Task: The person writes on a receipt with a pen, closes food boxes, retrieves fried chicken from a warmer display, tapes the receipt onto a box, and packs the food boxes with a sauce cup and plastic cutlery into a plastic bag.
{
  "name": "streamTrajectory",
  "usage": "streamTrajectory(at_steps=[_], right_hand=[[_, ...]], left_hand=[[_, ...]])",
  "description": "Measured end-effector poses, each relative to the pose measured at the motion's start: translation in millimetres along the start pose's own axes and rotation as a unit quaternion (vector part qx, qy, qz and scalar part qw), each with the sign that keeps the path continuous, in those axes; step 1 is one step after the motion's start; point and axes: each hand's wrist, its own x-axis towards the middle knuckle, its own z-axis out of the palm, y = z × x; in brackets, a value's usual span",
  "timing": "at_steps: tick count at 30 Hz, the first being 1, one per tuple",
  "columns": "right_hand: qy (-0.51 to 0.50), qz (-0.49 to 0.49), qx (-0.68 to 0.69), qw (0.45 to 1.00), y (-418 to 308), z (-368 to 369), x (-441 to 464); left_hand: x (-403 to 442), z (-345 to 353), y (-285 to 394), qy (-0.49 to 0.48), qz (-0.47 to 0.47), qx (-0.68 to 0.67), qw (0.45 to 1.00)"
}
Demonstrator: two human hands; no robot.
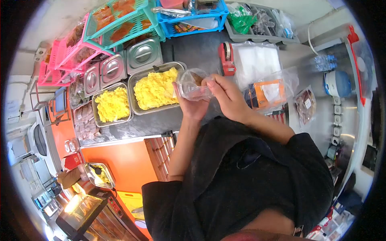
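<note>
Both hands hold a clear plastic bag (194,89) above the dark counter, with something brown inside near its top. My left hand (193,105) supports the bag from below and to the left. On the right side, my right hand (226,95) pinches the bag's edge between thumb and fingers. Just left of the hands stands a metal tray (138,109) heaped with yellow food (155,90). A smaller tray (95,116) beside it also holds yellow food. A red tape dispenser (227,60) and a stack of white plastic sheets (257,60) lie beyond my right hand.
Lidded steel containers (143,54) line the back left, beneath teal baskets (154,20) and pink baskets (60,56). A blue basket (193,20) and a grey divided bin (267,37) stand at the back. An orange packet (268,93) in plastic lies at the right.
</note>
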Motion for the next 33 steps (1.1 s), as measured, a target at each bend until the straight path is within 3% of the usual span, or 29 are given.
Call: streamTrajectory(at_steps=[3,6,8,9,10,12,13,14,17,26,29,32,33], right_hand=[[0.014,0.033,0.023,0.999,5,0,1],[-0.028,0.067,-0.034,0.997,20,-7,8],[-0.105,0.126,-0.146,0.976,24,-18,11],[-0.107,0.112,-0.114,0.981,20,-17,11],[-0.11,0.105,-0.081,0.985,11,-14,2],[-0.084,0.115,-0.003,0.99,1,-10,-5],[-0.081,0.111,-0.023,0.99,6,-11,-2],[-0.076,0.107,-0.042,0.99,16,-11,1],[-0.055,0.106,-0.034,0.992,39,-7,-2],[-0.059,0.29,0.117,0.948,75,-22,-15],[-0.051,0.295,0.166,0.94,79,-21,-16],[-0.091,0.258,0.127,0.953,72,-25,-22],[-0.113,0.24,0.098,0.959,69,-26,-23]], left_hand=[[-9,-11,0,0.09,0.01,0.068,0.994],[-25,-78,12,0.223,0.029,0.083,0.971],[-35,-83,14,0.309,0.112,0.235,0.915],[-36,-66,14,0.348,0.154,0.305,0.873],[-41,-49,7,0.297,0.216,0.4,0.84],[-52,-27,6,0.095,0.237,0.586,0.769],[-53,-15,6,-0.017,0.243,0.662,0.709],[-53,12,-1,-0.014,0.267,0.713,0.649],[-45,17,-8,-0.034,0.262,0.797,0.544],[-37,4,13,-0.07,0.118,0.75,0.647],[-40,-3,4,0.009,-0.009,0.643,0.766],[-40,0,-4,0.087,-0.021,0.516,0.852],[-40,2,-6,0.093,-0.018,0.507,0.857]])
